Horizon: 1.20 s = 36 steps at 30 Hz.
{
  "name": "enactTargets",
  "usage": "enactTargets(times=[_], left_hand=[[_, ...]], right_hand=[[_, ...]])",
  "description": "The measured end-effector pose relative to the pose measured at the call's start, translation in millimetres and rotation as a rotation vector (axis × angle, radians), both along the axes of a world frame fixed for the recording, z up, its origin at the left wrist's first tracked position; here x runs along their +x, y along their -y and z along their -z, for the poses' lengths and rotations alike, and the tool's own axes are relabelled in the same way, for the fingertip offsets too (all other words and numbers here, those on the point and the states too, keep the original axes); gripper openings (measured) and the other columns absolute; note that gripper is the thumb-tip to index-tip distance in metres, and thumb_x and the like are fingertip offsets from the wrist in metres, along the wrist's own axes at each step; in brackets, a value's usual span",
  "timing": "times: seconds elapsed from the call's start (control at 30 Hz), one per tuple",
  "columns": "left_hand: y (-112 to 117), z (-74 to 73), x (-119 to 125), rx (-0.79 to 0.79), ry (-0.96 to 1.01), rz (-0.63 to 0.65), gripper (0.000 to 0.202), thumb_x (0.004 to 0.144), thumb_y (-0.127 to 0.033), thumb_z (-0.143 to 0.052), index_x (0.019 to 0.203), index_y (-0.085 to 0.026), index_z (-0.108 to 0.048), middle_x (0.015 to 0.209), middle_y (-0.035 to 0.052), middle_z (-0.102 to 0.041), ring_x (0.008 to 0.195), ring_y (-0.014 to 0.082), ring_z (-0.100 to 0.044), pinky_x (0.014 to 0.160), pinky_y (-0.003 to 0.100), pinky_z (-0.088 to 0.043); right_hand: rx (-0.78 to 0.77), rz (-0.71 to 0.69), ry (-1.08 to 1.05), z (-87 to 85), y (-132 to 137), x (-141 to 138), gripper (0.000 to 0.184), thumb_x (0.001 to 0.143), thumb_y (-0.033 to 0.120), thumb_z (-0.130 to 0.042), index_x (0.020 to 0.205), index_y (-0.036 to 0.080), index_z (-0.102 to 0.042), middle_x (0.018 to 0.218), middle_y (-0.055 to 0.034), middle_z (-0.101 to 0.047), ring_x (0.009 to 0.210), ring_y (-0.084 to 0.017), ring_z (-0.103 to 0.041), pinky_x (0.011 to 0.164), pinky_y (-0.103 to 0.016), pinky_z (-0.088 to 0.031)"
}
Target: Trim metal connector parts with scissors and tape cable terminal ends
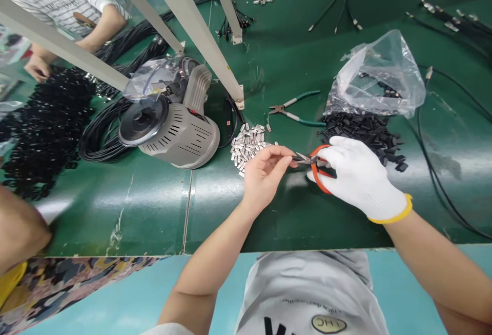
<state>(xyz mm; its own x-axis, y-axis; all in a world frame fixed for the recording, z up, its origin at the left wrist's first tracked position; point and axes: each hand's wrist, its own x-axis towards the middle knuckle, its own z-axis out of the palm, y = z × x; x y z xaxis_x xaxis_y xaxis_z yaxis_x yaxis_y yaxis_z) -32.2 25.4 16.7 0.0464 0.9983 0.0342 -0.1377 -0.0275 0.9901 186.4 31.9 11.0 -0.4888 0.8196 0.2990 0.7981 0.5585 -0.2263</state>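
Observation:
My right hand point(355, 178), in a white glove with a yellow cuff, is closed around a pair of orange-handled pliers point(315, 170). Bare fingers of my left hand point(263, 178) pinch a small dark piece point(295, 159) at the tips of the pliers; its exact kind is too small to make out. Just behind the left hand lies a heap of small silvery metal connector shells point(246, 148). A pile of small black plastic pieces point(353, 129) spreads beyond my right hand. Between the two piles rest green-handled cutting pliers point(303, 120), jaws pointing left.
A grey bench machine point(184, 135) with a black disc stands on the green table point(226, 227), left of metal posts point(192, 27). A clear plastic bag point(407, 83) sits at right, near black cables point(430, 165). Another person's arm point(103, 30) reaches over black parts point(49, 119).

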Motion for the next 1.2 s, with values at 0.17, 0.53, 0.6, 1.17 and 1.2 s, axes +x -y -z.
enactTargets(times=[0.17, 0.53, 0.6, 1.17, 1.2], left_hand=[[1.7, 1.6, 2.7, 0.016, -0.063, -0.005, 0.016, 0.085, -0.032, -0.080, 0.093, -0.019, -0.074, 0.090, 0.0031, -0.074, 0.077, 0.0149, -0.074, 0.080, 0.029, -0.063], [1.1, 8.0, 4.1, 0.012, -0.005, -0.025, 0.017, 0.085, -0.032, -0.081, 0.092, -0.020, -0.073, 0.087, 0.0029, -0.077, 0.075, 0.0166, -0.075, 0.079, 0.034, -0.066], [1.0, 8.3, 3.5, 0.018, 0.009, -0.030, 0.017, 0.085, -0.032, -0.081, 0.093, -0.019, -0.073, 0.088, 0.0029, -0.077, 0.076, 0.0168, -0.076, 0.079, 0.034, -0.066], [3.0, 11.9, 7.8, 0.017, 0.001, -0.029, 0.015, 0.087, -0.030, -0.079, 0.092, -0.019, -0.071, 0.089, 0.0027, -0.076, 0.075, 0.0154, -0.075, 0.078, 0.032, -0.065], [3.0, 12.2, 8.2, 0.016, -0.005, -0.033, 0.016, 0.086, -0.031, -0.080, 0.091, -0.019, -0.071, 0.088, 0.0027, -0.076, 0.075, 0.0154, -0.074, 0.078, 0.033, -0.065]], right_hand=[[-0.025, -0.003, 0.038, -4.0, -0.7, -3.4, 0.018, 0.089, 0.036, -0.060, 0.085, 0.019, -0.065, 0.078, -0.0082, -0.066, 0.083, -0.026, -0.056, 0.080, -0.039, -0.043], [-0.064, -0.003, 0.015, -7.1, 0.7, -8.5, 0.023, 0.088, 0.042, -0.062, 0.083, 0.020, -0.063, 0.070, -0.0045, -0.055, 0.072, -0.022, -0.049, 0.069, -0.035, -0.033], [-0.061, -0.001, 0.010, -7.1, 0.8, -9.2, 0.022, 0.087, 0.042, -0.063, 0.082, 0.020, -0.062, 0.069, -0.0041, -0.054, 0.072, -0.022, -0.049, 0.068, -0.035, -0.033], [-0.100, 0.032, -0.006, -4.7, 0.5, -7.1, 0.023, 0.087, 0.044, -0.063, 0.087, 0.021, -0.065, 0.071, -0.0045, -0.055, 0.071, -0.022, -0.051, 0.068, -0.034, -0.032], [-0.100, 0.032, -0.006, -4.4, 0.6, -6.9, 0.024, 0.086, 0.044, -0.063, 0.087, 0.020, -0.065, 0.071, -0.0047, -0.056, 0.071, -0.022, -0.051, 0.068, -0.034, -0.032]])
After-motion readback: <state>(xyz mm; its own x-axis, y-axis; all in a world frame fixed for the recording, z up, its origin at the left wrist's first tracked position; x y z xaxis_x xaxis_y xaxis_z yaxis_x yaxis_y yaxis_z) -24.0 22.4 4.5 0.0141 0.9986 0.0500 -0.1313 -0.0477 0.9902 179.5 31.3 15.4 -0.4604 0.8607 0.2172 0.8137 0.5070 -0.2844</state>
